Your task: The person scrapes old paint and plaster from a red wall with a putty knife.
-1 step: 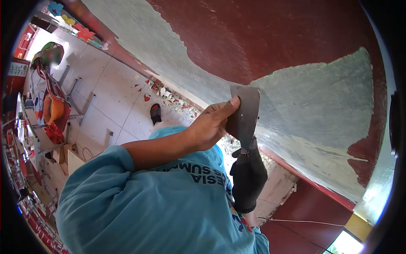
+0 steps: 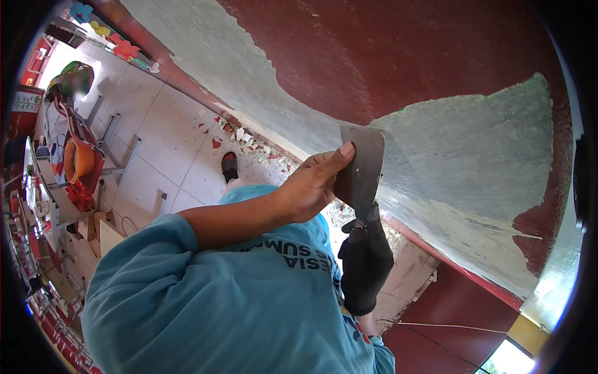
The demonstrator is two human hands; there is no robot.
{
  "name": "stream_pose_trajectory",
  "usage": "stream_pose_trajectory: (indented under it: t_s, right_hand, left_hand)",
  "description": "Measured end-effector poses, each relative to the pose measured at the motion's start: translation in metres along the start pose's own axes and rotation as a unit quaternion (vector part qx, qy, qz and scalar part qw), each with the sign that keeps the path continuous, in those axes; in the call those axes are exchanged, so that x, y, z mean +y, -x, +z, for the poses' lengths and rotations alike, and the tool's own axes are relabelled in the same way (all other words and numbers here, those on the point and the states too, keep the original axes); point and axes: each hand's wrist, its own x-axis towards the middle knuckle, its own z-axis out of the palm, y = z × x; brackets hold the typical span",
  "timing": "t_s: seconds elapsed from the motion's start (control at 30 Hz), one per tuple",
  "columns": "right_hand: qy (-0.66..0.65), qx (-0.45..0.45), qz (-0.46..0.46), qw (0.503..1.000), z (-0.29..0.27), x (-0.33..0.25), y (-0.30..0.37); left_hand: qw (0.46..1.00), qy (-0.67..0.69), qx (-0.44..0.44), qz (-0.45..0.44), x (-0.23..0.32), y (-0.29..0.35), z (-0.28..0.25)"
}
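One wall (image 2: 461, 156), curving through the fisheye view, dark red paint with broad bare grey areas, the border between them ragged. One floor (image 2: 159, 124), pale square tiles, dark joints. One shirt (image 2: 218, 318), light blue, worn by the person; dark block lettering (image 2: 305, 258) across the chest in two lines, upside down to the camera and partly lost in folds; below it, toward the right side, a small multicoloured print (image 2: 356, 330), too cut off to make out. Furniture, at the left, crowded, with pale metal legs (image 2: 129, 161). One left arm (image 2: 240, 215), bare below the sleeve, bent at the elbow and reaching across the front of the body. One right hand (image 2: 367, 255), in a black glove (image 2: 364, 287), raised in front of the body, fingers closed about the handle end of the scraper; the handle itself is hidden. One left hand (image 2: 311, 187), bare, thumb laid on the near face of the blade, other fingers behind, pinching its side. One scraper (image 2: 366, 162), flat grey blade widening upward, held between both hands before the wall; contact with the wall cannot be told. Flower cut-outs (image 2: 124, 48), bright, upper left. One sandal (image 2: 230, 165), dark, on a foot. Paint flakes (image 2: 246, 137), red and white, strewn along the wall's foot.
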Motion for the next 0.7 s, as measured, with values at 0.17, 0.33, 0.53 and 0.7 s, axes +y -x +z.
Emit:
stream_pose_trajectory:
  t_s: [0.17, 0.33, 0.53, 0.7]
  right_hand:
    - [0.002, 0.039, -0.002, 0.999, -0.006, -0.003, 0.008]
    - [0.074, 0.035, -0.114, 0.990, -0.009, 0.004, -0.001]
    - [0.058, 0.043, -0.110, 0.991, -0.015, -0.009, 0.008]
    - [0.119, 0.085, -0.125, 0.981, -0.013, -0.014, 0.000]
  left_hand:
    - [0.999, 0.021, 0.005, -0.048, -0.009, 0.000, 0.006]
    - [0.998, 0.043, -0.045, -0.015, -0.001, -0.003, 0.004]
    - [0.995, 0.088, 0.020, -0.050, -0.004, -0.002, 0.016]
    - [0.997, 0.082, -0.010, -0.005, -0.005, -0.002, 0.013]
